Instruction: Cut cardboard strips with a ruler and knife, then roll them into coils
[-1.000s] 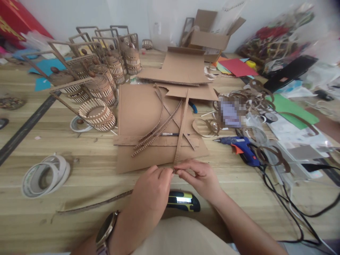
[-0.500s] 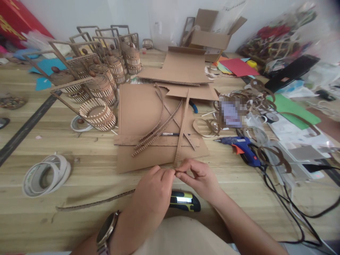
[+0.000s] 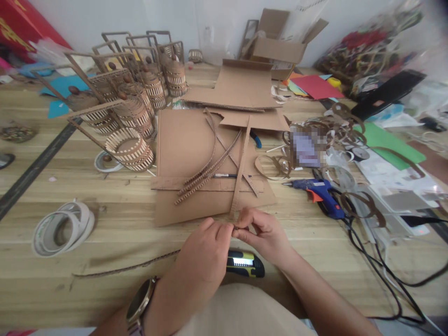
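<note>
My left hand (image 3: 206,252) and my right hand (image 3: 262,235) meet fingertip to fingertip near the table's front edge, both closed on a thin corrugated cardboard strip (image 3: 129,267). Its long tail sticks out to the left past my left hand; the end between my fingers is mostly hidden. Under my hands lies a yellow and black utility knife (image 3: 247,263), partly covered by my left hand. Just beyond my fingertips, a flat cardboard strip (image 3: 241,168) stretches away over a cardboard sheet (image 3: 182,140). Several curved ribbed strips (image 3: 208,175) rest on that sheet beside a pen (image 3: 226,176).
Several small lidded baskets with tall handles (image 3: 135,112) stand at the back left, with an open basket (image 3: 129,149) before them. Tape rolls (image 3: 63,228) lie left. A blue glue gun (image 3: 320,193) with cables and coiled brown strips (image 3: 362,207) occupies the right.
Both hands stay almost in place, still gripping the strip, with only a slight shift of the fingertips. The whole view has moved a little; nothing else visibly differs.
</note>
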{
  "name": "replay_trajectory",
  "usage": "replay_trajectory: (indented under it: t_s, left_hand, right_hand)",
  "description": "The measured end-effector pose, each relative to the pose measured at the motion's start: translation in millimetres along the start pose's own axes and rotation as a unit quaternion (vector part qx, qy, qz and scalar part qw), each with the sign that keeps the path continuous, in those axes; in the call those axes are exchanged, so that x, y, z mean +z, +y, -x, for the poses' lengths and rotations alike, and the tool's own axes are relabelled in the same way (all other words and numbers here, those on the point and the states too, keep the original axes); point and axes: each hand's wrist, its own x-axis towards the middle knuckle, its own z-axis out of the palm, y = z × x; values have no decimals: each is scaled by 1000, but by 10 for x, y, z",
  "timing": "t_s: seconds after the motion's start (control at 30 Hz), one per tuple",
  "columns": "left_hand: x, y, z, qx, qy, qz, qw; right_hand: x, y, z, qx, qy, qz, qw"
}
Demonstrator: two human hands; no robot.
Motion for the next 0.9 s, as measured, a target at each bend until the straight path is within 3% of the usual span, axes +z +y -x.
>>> replay_trajectory:
  t_s: [0.27,0.5,0.63,0.9]
  left_hand:
    - [-63,-5,19,-2,-47,36,998]
    - [9,-8,7,-31,11,22,999]
    - [-4,-21,-5,-56,58,24,996]
    - [-76,-15,16,-58,59,35,996]
  right_hand:
    - [10,-28,-5,-2,14,-27,1000]
    - [39,-33,14,-75,26,15,997]
    - [25,-46,13,-76,32,23,996]
    - [16,-78,-17,-87,40,38,995]
